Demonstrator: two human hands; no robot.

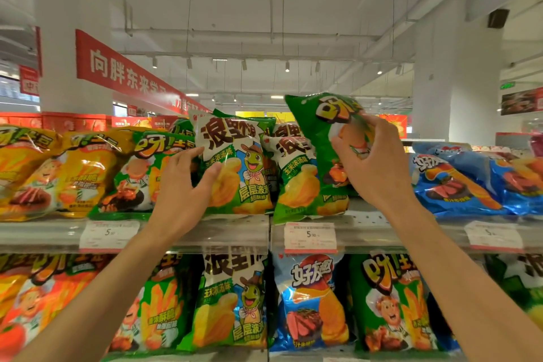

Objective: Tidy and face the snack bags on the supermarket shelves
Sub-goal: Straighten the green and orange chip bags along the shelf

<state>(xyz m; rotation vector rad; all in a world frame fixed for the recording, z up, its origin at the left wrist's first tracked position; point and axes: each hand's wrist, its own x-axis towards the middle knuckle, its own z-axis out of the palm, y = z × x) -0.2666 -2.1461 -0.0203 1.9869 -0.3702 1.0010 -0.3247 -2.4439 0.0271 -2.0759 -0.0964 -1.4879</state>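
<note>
Yellow bags (pixel 44 170) lying at the top shelf's (pixel 220 232) far left; left hand (pixel 185 188) gripping the upright green-and-white corn-chip bag (pixel 235 164) at its left edge; right hand (pixel 373 161) clutching a dark green bag (pixel 326 126), raised and tilted above the shelf; blue bags (pixel 470 182) lying rightmost.

- Two hands – left hand (pixel 183 185), right hand (pixel 371 161).
- Two shelves in view – top shelf (pixel 235 232) and the shelf below (pixel 188 357).
- Three price tags on the top shelf's edge – left tag (pixel 109 233), middle tag (pixel 310 237), right tag (pixel 493 236).
- Two white-and-green corn-chip bags plainly fronting the top shelf – one (pixel 235 164), the other (pixel 299 176); more sit behind, uncountable.
- One green bag (pixel 329 132) lifted off the shelf.
- One red banner (pixel 126 73) overhead.
</note>
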